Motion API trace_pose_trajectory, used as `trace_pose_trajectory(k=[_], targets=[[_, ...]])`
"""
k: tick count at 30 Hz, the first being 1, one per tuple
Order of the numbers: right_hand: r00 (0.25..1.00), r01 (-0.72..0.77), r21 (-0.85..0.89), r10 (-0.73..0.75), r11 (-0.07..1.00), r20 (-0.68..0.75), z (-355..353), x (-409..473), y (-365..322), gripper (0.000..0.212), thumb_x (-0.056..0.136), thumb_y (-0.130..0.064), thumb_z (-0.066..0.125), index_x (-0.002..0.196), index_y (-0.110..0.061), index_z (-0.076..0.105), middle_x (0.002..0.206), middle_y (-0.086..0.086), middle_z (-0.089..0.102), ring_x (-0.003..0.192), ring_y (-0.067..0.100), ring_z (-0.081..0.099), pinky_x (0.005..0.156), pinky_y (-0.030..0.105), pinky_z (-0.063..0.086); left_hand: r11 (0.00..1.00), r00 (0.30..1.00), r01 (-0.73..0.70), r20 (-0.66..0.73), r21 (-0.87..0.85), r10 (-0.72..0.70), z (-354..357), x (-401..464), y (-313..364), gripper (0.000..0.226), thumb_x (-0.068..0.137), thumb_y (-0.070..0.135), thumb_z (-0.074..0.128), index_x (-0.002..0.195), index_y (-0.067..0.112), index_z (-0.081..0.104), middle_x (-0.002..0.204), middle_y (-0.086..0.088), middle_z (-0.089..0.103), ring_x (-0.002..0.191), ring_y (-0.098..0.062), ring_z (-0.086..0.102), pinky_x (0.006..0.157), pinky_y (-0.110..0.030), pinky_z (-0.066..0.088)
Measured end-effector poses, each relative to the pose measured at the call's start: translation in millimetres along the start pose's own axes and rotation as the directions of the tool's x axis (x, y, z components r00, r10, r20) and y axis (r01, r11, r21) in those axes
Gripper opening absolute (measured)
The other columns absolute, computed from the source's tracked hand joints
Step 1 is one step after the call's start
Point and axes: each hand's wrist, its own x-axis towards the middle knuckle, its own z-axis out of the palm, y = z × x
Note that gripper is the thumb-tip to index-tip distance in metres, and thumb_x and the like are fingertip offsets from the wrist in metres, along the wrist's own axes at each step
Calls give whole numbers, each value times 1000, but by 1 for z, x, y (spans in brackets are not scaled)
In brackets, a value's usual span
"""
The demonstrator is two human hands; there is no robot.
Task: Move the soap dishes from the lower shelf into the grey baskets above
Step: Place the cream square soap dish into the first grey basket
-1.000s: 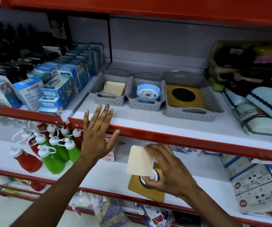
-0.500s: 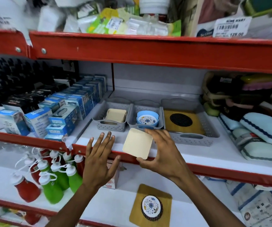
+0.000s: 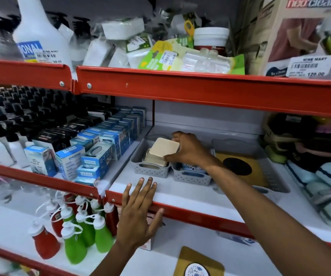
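Note:
My right hand [image 3: 188, 149] grips a cream square soap dish [image 3: 165, 146], tilted just over the left grey basket [image 3: 150, 171], where another cream dish [image 3: 153, 161] lies. The middle grey basket [image 3: 190, 177] holds a blue patterned dish, mostly hidden by my wrist. The large grey basket [image 3: 270, 184] on the right holds a tan square dish [image 3: 256, 172] with a black round grille. On the lower shelf lies another tan square dish [image 3: 200, 259] with a round patterned piece. My left hand [image 3: 137, 214] rests flat and open against the red shelf edge [image 3: 200, 216].
Blue boxes [image 3: 93, 154] and black spray bottles stand left of the baskets. Folded pale blue sponges and cloths [image 3: 330, 176] crowd the right. Red and green squeeze bottles [image 3: 77, 232] stand on the lower shelf at left. A red shelf lip [image 3: 200, 90] hangs overhead.
My right hand has lifted the cream dish from the lower shelf up to the left basket. The view tilted upward. My left hand stayed on the shelf edge.

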Motion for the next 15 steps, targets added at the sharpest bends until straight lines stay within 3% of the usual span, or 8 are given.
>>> trace_pose_trajectory(k=[3,9,12,15], targets=[[988,-11,-132,31,991,148,12,38,2,73,72,-36,91,130,-7,57,129,13,67,110,28,63,94,45,56,1000,1000,-12,-14,-6,12,1,-1,-2,66,92,56,38,148,22,38,158,2,37,151,-15,24,123,-49,14],[951,17,-268,67,963,302,35,75,8,62,75,-41,88,119,-9,58,119,11,68,103,27,63,89,41,56,999,998,-43,-36,-15,42,4,0,-5,66,91,52,42,147,19,39,158,0,38,151,-16,23,125,-49,11],[943,12,-258,75,966,325,37,77,14,69,78,-40,87,130,-9,56,130,12,67,111,29,64,96,41,54,999,998,-44,-42,-20,43,4,1,-4,66,89,50,45,147,20,39,159,1,36,152,-16,22,126,-47,8],[948,16,-188,45,982,316,36,67,16,89,82,-36,84,152,-6,38,153,13,50,135,31,52,112,39,44,999,999,-38,-31,-20,37,5,1,-4,67,88,49,45,148,21,37,159,1,35,152,-16,20,126,-47,6]])
